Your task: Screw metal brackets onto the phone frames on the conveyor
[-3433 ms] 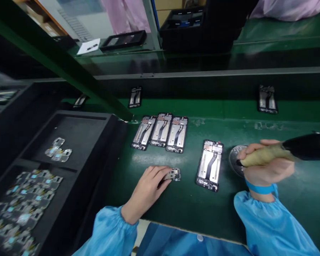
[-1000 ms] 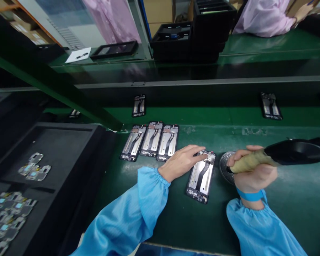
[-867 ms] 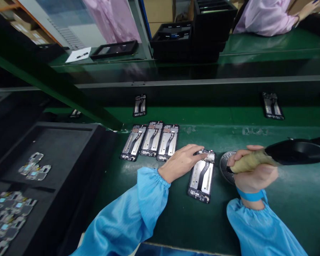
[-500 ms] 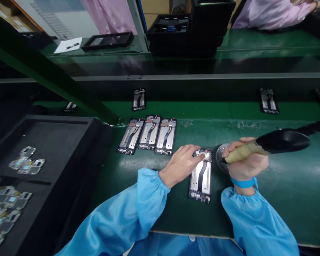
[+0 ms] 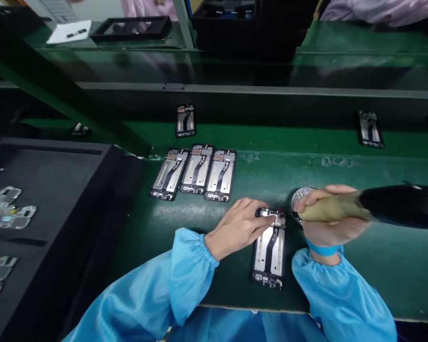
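An opened phone [image 5: 270, 251], with a silver inner plate and a black flex cable, lies on the green bench in front of me. My left hand [image 5: 237, 225] holds its top end from the left, the fingers at the upper edge and the thumb across a small part there. My right hand [image 5: 330, 218] is closed around the tape-wrapped grip of an electric screwdriver [image 5: 403, 205], whose black rear end points right. Its tip is close to a round silver dish [image 5: 301, 195] with a dotted surface, partly hidden by my fingers.
Three similar opened phones [image 5: 196, 171] lie side by side at left. Others lie farther back, including one phone [image 5: 185, 121] and another phone [image 5: 370, 128]. A black tray [image 5: 64, 175] with small parts stands left. A green post [image 5: 82, 109] slants across.
The view has tilted downward. The screwdriver's black rear end has swung nearer and lower, and my right hand stays by the dish. My left hand remains on the phone.
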Demonstrator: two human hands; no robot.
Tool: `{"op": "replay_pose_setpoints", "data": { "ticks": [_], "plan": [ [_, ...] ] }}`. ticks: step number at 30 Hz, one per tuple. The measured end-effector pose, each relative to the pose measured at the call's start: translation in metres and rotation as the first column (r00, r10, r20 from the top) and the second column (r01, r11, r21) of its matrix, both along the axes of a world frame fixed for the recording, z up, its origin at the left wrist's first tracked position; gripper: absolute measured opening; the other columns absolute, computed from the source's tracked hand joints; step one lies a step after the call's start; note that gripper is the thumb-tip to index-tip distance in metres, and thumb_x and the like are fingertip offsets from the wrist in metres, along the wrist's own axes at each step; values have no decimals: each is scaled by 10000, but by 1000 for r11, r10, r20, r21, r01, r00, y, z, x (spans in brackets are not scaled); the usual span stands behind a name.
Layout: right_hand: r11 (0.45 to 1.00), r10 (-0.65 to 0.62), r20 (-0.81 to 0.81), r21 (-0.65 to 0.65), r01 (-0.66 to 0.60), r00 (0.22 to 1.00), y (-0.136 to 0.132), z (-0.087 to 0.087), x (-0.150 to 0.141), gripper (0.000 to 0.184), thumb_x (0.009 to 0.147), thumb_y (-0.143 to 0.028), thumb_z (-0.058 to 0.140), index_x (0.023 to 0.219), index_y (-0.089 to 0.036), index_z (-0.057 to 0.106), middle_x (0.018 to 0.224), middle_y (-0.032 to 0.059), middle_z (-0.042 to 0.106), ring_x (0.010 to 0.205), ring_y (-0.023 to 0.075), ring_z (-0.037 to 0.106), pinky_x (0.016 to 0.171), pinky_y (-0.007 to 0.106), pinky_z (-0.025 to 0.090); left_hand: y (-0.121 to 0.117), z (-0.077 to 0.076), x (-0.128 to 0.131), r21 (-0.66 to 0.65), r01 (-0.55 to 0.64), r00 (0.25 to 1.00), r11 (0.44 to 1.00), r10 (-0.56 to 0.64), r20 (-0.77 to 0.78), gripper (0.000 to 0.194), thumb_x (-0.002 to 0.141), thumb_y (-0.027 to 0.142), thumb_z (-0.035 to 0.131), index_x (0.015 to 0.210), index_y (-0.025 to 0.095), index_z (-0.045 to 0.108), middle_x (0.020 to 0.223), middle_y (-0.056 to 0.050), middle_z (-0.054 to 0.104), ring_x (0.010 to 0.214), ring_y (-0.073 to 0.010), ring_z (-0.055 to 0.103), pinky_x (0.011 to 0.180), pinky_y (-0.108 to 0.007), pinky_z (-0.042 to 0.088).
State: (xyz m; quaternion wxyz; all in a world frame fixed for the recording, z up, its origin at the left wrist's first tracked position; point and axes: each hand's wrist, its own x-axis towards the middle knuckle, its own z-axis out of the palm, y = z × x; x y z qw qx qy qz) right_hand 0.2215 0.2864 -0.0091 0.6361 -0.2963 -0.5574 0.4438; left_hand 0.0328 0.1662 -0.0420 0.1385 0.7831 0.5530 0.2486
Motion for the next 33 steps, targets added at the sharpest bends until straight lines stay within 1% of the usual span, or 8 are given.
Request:
{"op": "replay_pose_setpoints", "data": {
  "ticks": [3, 6, 15, 19, 23, 26, 30, 33],
  "plan": [
    [1000, 21, -1, 23, -21, 1000, -5, 1, -11, 623, 936, -850, 590, 1083, -246, 627, 617, -54, 652, 410, 186, 576, 409, 353, 509, -1, 0, 1, -2, 1, 1000, 1000, -1, -6, 317, 1183, 388, 567, 1386, 300, 794, 1378, -107, 703, 1199, -281, 647, 1035, -454, 556],
    [1000, 17, -6, -11, -17, 1000, -5, 1, -16, 590, 946, -822, 599, 1058, -244, 636, 607, -56, 649, 416, 180, 578, 397, 339, 501, -1, 1, 1, 1, 3, 1000, 1000, -3, -2, 323, 1182, 392, 567, 1399, 298, 787, 1370, -106, 702, 1192, -284, 643, 1030, -456, 553],
    [996, 84, -39, -5, -84, 996, -6, -11, -12, 650, 864, -880, 673, 1053, -258, 670, 629, -44, 653, 421, 184, 578, 399, 341, 490, -1, 2, 2, -21, -1, 1000, 1000, 0, -16, 339, 1192, 414, 542, 1399, 303, 786, 1391, -102, 697, 1211, -280, 635, 1045, -453, 544],
    [996, 89, -73, 26, -88, 993, -10, -13, -20, 563, 900, -807, 679, 1001, -254, 686, 623, -36, 635, 425, 164, 565, 396, 308, 474, -1, 1, 3, -21, -4, 1000, 1000, 3, -26, 323, 1187, 403, 560, 1373, 294, 800, 1386, -99, 701, 1216, -277, 642, 1045, -448, 538],
    [994, 100, -67, 54, -96, 993, -6, -12, -11, 532, 952, -748, 664, 1106, -241, 719, 650, -26, 676, 443, 172, 593, 411, 317, 503, -2, 0, 2, -1, -9, 999, 1000, 9, -35, 296, 1176, 390, 592, 1366, 301, 800, 1377, -97, 705, 1193, -274, 644, 1022, -440, 536],
    [997, 49, -97, 63, -43, 994, 2, -10, 4, 497, 996, -730, 612, 1156, -269, 709, 713, -18, 711, 482, 189, 629, 468, 363, 558, -1, -1, 3, 33, -15, 1000, 999, 16, -27, 273, 1171, 366, 601, 1340, 295, 804, 1372, -93, 712, 1166, -278, 647, 970, -436, 542],
    [999, -38, -93, 30, 41, 995, 11, -9, 10, 644, 915, -868, 608, 1060, -246, 686, 619, -36, 657, 397, 183, 557, 389, 335, 471, 2, -2, 6, 79, -35, 999, 996, 37, -25, 238, 1158, 312, 617, 1290, 268, 810, 1360, -109, 719, 1162, -290, 657, 948, -448, 562],
    [999, -30, -67, 31, 32, 997, 12, -8, 5, 621, 915, -842, 629, 1044, -236, 675, 598, -51, 645, 387, 171, 551, 389, 317, 466, 3, -4, 6, 100, -39, 999, 994, 41, -19, 234, 1154, 308, 623, 1299, 258, 800, 1367, -113, 726, 1173, -293, 676, 954, -457, 592]
  ]
}}
